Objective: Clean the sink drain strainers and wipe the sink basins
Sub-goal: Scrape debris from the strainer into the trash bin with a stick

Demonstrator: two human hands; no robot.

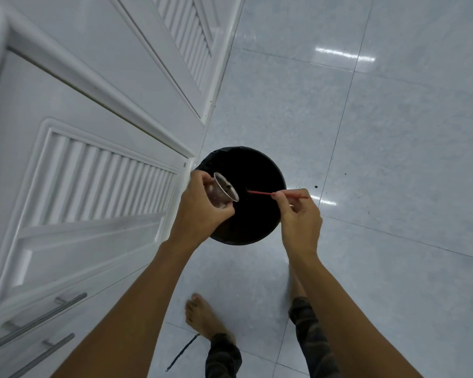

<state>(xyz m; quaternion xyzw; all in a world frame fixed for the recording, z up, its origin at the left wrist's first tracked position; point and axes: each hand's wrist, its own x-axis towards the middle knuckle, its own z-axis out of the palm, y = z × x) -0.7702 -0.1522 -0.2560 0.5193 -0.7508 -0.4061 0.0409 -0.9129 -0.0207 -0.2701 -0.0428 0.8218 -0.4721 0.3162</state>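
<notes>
Together, two hands (202,208) (301,222) grip one strainer (225,190) and one red stick (260,192).

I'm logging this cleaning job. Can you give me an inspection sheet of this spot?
Surface: glossy pale floor tiles, with dark specks beside the bin.
Job's things: metal drain strainer tilted over the black bin, debris inside; thin red stick pointing toward it.
Clutter: dark strip lying on the tiles.
Hands: left hand grips the strainer; right hand pinches the stick.
Cables: nothing seen.
Surroundings: white louvred cabinet doors with metal handles.
</notes>
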